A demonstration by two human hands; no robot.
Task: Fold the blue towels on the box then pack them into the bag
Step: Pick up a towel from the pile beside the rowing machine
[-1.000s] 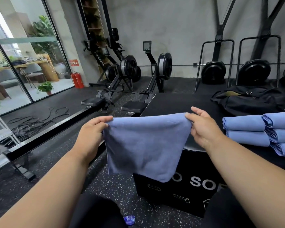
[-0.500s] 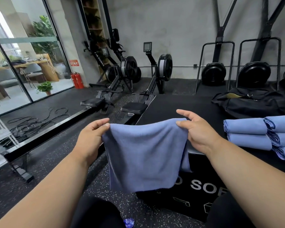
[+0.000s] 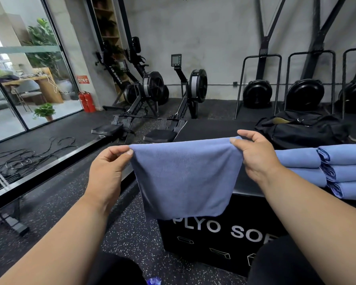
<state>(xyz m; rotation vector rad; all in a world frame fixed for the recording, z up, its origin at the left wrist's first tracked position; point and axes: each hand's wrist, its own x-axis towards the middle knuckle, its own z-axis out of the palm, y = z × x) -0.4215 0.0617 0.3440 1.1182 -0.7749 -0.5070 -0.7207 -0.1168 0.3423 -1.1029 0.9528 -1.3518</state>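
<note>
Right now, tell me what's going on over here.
A person holds up a blue towel, the left hand and right hand each pinching a top corner, so it hangs in front of the black box. Folded towels sit stacked on the box to the right, and the black bag lies behind them.
</note>
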